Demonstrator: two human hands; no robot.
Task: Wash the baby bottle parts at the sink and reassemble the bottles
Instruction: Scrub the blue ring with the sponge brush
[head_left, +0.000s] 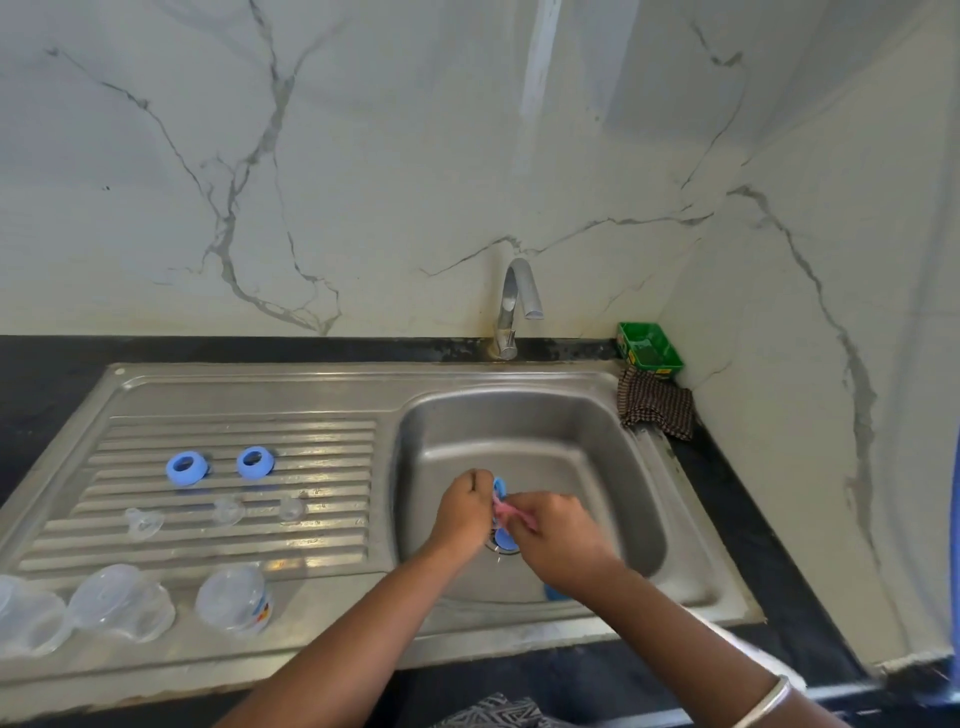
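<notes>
Hands meet over the drain at the near middle of the sink basin (571, 431): left hand (462, 506) curls round a blue bottle ring (500, 486) held on edge, right hand (558, 525) pinches a pink scrubber (506, 512) against its right side, so the right does the scrubbing. Another blue piece (505, 540) lies on the drain just below. Two blue rings (188, 469), clear teats (228, 512) and clear bottles (235, 600) sit on the ribbed drainboard (322, 452), left; tap (514, 306) at far edge shows no flow.

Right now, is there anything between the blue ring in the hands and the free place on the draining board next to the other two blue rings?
Nothing visible blocks it. The blue ring is held over the basin by the left hand. The ribbed board right of the two blue rings is bare, and only the basin's low rim lies between.
</notes>
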